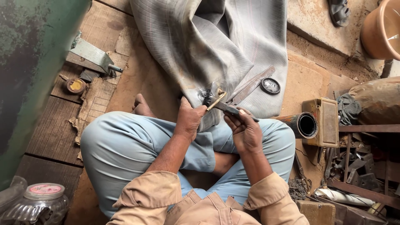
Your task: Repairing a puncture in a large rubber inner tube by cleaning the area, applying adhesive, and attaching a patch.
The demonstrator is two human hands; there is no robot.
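A large grey rubber inner tube [216, 46] lies spread over the wooden floor and onto my crossed legs. My left hand [189, 118] grips the tube's edge by its brass valve stem [217, 99]. A dark flat tool [228, 108] points at that spot, held in my right hand [245, 130]. On the tube to the right lie a grey rubber strip [254, 84] and a small round black tin lid [270, 86].
A black pipe [303, 124] and a tan metal box [327, 121] sit right of my knee, with scrap metal and scissors [304, 175] beyond. A metal block [89, 56] and small tin [76, 85] lie at left, a jar [43, 200] at bottom left, a clay pot [383, 29] at top right.
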